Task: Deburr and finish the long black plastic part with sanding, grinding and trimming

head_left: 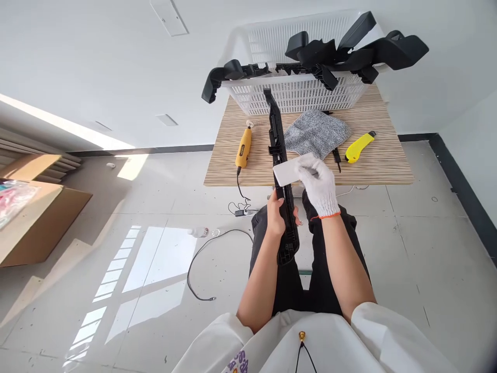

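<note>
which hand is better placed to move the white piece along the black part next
Probably the right hand: gloved, it holds the white piece over the black part. The bare left hand grips that part, so seems better suited to steadying it.

We see everything in bright daylight. Sun streaks the far wall (116,77) at left, and window-shaped glare lies on the left floor (159,259), while the box (50,220) shows a shaded near side. Focus looks sharp on the held part (289,233), though its black hides detail. The wide lens stretches the near sleeves (396,336); the near right corner darkens and blurs.
</note>
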Tool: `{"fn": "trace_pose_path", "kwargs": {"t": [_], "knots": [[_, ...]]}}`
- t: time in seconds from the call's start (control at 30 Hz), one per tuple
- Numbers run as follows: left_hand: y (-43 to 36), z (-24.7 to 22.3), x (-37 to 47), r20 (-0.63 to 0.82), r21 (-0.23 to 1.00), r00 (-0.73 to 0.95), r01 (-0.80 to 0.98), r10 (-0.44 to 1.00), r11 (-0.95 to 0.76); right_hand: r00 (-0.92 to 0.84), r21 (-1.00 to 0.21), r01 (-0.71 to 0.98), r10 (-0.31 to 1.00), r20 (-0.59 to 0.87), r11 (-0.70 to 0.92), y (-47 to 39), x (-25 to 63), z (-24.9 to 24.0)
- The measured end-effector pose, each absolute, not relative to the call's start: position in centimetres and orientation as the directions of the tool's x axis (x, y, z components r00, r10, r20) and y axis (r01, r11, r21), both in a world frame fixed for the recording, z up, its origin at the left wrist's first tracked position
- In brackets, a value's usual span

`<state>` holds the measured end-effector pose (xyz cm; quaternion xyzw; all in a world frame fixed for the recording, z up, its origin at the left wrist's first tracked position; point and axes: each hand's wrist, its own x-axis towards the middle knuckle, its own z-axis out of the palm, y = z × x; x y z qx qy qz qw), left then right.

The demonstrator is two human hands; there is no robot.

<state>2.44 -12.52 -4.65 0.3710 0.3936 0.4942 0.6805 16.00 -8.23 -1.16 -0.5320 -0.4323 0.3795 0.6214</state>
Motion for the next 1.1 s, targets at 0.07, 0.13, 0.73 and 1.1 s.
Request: {"fn": "trace_pose_path", "kwargs": {"t": [0.07, 0.13, 0.73, 1.1], "knots": [[-12.5, -4.6, 2.3, -0.163, 0.893, 0.193, -0.388, 0.968, 0.227, 0.516, -0.987, 0.008, 0.845, 0.142, 0.161, -8.0, 16.3, -1.2], [-12.5, -4.5, 2.2, -0.163, 0.898, 0.208, -0.374, 0.964, 0.233, 0.579, -0.982, -0.061, 0.808, 0.112, 0.180, -8.0, 16.5, -1.1], [-12.8, -4.3, 2.6, -0.192, 0.902, 0.253, -0.335, 0.948, 0.272, 0.457, -0.987, 0.030, 0.876, 0.155, 0.159, -7.9, 16.2, -1.3], [-12.8, -4.3, 2.9, -0.195, 0.889, 0.251, -0.363, 0.948, 0.279, 0.424, -0.977, 0.032, 0.882, 0.206, 0.213, -7.9, 16.6, -1.7]]}}
